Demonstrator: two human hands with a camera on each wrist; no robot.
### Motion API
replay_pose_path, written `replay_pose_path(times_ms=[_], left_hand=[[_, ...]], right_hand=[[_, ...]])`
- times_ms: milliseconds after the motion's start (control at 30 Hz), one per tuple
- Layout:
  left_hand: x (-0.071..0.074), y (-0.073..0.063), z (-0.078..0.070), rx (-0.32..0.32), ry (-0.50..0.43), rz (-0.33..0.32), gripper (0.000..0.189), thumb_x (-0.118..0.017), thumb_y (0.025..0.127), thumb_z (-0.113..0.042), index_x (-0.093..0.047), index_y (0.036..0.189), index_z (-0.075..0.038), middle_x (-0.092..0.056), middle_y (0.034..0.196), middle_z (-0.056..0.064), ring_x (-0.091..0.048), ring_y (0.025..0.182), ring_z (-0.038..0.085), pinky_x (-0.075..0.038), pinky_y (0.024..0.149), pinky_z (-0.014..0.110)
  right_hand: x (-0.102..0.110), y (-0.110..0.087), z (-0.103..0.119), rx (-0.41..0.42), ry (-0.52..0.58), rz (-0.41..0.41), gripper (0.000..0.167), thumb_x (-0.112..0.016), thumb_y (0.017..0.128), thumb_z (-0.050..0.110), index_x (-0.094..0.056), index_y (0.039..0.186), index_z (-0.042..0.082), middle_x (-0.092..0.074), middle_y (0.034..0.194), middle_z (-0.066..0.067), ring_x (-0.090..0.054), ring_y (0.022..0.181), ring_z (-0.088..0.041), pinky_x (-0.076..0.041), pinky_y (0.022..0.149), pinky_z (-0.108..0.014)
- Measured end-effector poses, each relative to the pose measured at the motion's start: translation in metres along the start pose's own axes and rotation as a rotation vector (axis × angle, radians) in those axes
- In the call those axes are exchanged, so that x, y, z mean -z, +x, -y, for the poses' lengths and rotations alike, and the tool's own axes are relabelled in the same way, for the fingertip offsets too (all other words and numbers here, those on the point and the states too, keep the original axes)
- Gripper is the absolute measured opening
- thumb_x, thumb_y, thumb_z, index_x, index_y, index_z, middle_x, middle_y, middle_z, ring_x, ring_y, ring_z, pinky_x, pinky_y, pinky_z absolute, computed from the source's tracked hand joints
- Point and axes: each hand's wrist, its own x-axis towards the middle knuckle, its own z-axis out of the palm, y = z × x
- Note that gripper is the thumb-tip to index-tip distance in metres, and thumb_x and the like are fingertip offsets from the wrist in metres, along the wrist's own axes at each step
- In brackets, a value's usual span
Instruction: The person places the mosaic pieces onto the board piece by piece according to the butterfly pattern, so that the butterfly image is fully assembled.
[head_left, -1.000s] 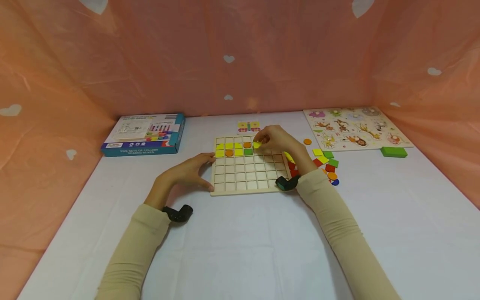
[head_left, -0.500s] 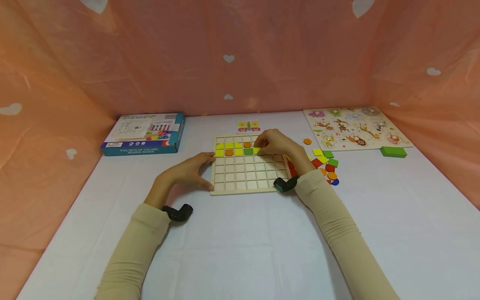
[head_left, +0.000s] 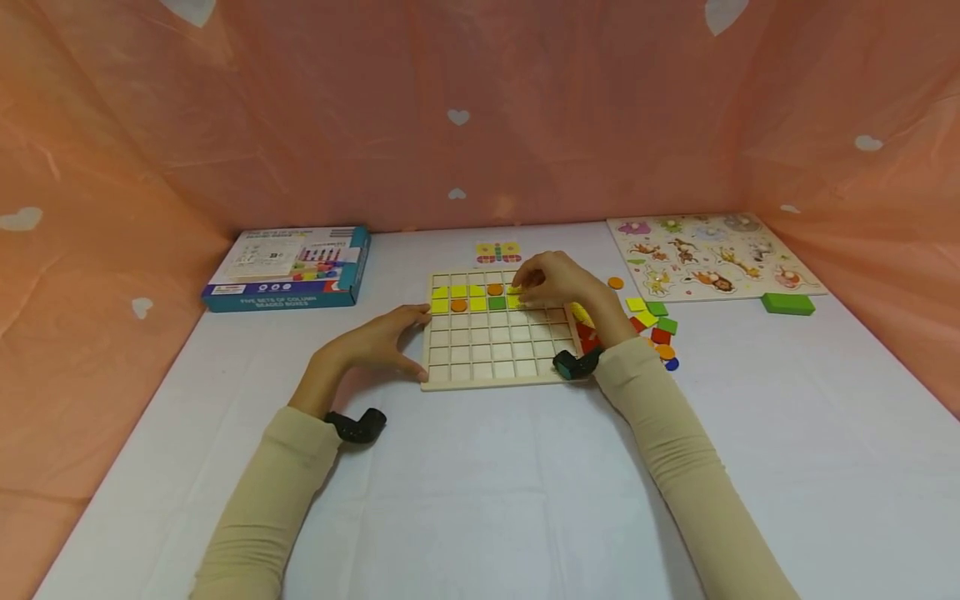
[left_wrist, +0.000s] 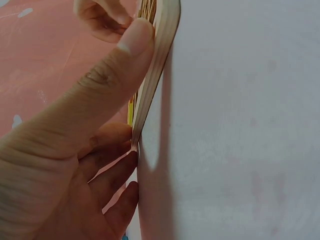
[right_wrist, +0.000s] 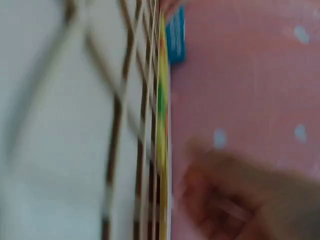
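My left hand [head_left: 381,340] rests at the left side of a wooden grid board [head_left: 482,353], thumb at the near corner and fingertips along the edge. In the left wrist view the thumb [left_wrist: 107,75] presses the board's rim. My right hand [head_left: 558,280] bends over the board's far part, fingertips right at a yellow tile [head_left: 514,303] beside a green square tile [head_left: 497,303]. In the right wrist view that hand [right_wrist: 230,195] is blurred, its fingers curled; I cannot tell whether they pinch a tile. Yellow tiles and orange discs fill further cells of the far rows.
A small butterfly pattern card [head_left: 497,252] lies behind the board. Loose coloured tiles [head_left: 647,318] are scattered to its right, partly hidden by the right arm. A puzzle board [head_left: 712,258] and green block [head_left: 787,304] lie farther right; a blue box [head_left: 288,271] sits back left.
The right hand has shifted slightly nearer and then back over the same cells. A yellow tile now shows in the cell right of the green one. The left hand has stayed still.
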Motion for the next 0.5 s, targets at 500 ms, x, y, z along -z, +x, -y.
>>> replay_pose_path(times_ms=[500], left_hand=[[-0.001, 0.001, 0.001, -0.014, 0.003, -0.001, 0.097, -0.084, 0.065, -0.037, -0.036, 0.141, -0.001, -0.025, 0.151, 0.016, -0.019, 0.140, 0.033, -0.017, 0.114, 0.046]], right_hand=[[0.050, -0.058, -0.075, -0.336, 0.124, -0.289, 0.033, -0.062, 0.088, 0.006, -0.058, 0.120, -0.003, -0.054, 0.121, -0.024, -0.049, 0.112, -0.035, -0.042, 0.097, -0.048]])
